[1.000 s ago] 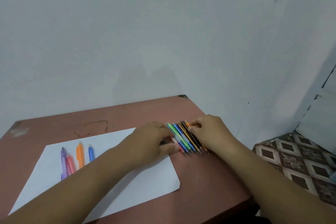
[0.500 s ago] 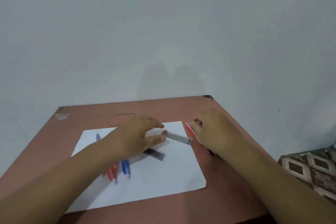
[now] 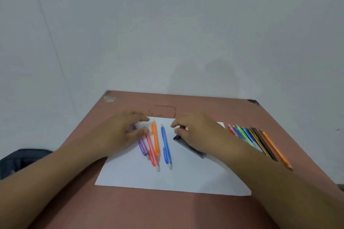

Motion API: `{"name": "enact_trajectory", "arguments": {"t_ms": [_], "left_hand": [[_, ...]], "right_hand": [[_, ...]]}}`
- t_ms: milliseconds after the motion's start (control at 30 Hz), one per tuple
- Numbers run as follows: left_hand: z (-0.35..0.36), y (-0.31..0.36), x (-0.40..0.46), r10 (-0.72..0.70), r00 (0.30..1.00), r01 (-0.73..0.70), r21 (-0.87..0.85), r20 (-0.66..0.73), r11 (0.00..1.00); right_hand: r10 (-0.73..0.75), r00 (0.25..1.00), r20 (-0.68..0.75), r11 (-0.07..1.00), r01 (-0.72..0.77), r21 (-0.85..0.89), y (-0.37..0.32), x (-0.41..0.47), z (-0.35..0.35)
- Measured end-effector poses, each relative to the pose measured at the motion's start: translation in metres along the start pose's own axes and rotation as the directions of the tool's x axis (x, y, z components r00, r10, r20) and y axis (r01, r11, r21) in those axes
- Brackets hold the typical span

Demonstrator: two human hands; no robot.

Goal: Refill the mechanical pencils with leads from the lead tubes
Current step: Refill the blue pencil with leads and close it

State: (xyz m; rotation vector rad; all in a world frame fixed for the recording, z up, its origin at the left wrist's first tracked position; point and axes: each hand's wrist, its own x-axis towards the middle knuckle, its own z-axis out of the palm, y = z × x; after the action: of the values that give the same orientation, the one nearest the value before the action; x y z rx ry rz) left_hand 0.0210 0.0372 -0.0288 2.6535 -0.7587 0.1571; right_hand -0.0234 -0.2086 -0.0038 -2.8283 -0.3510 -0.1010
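White paper (image 3: pixel 186 178) lies under both palm-down hands: left hand (image 3: pixel 124 132) loosely curled, empty; right hand (image 3: pixel 197 132) pinching lead tube (image 3: pixel 188 146).

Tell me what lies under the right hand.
A dark lead tube lies on the white paper under the right hand. Only its two ends show; the hand covers its middle, and a second tube may be hidden there.

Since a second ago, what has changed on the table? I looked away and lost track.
The left hand left the bundle of colour pencils and came to the mechanical pencils. The right hand let go of the bundle and now rests over the dark lead tube, which has appeared on the paper. The four pencils stay on the paper.
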Motion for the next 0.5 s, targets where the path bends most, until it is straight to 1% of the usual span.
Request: {"name": "enact_trajectory", "arguments": {"t_ms": [100,233,333,433,500], "left_hand": [[0.005,-0.008,-0.002,-0.031,0.999,0.031,-0.009,0.013,0.999],[0.011,-0.011,0.000,-0.016,1.000,0.015,-0.054,-0.014,0.998],[0.012,-0.008,0.002,0.017,0.999,-0.023,-0.122,-0.044,0.992],[0.012,-0.005,0.005,0.068,0.997,-0.074,-0.158,-0.045,0.985],[0.012,-0.001,0.009,0.058,0.998,-0.061,-0.171,-0.022,0.983]], "right_hand": [[-0.087,0.996,0.033,0.994,0.089,-0.056,-0.004,0.014,0.007],[-0.224,0.970,0.090,0.966,0.233,-0.111,-0.001,0.028,0.016],[-0.344,0.937,0.064,0.913,0.350,-0.208,0.005,0.030,0.016],[-0.490,0.870,0.051,0.819,0.480,-0.313,0.010,0.027,0.011],[-0.525,0.851,0.011,0.798,0.497,-0.342,0.016,0.028,0.012]]}}
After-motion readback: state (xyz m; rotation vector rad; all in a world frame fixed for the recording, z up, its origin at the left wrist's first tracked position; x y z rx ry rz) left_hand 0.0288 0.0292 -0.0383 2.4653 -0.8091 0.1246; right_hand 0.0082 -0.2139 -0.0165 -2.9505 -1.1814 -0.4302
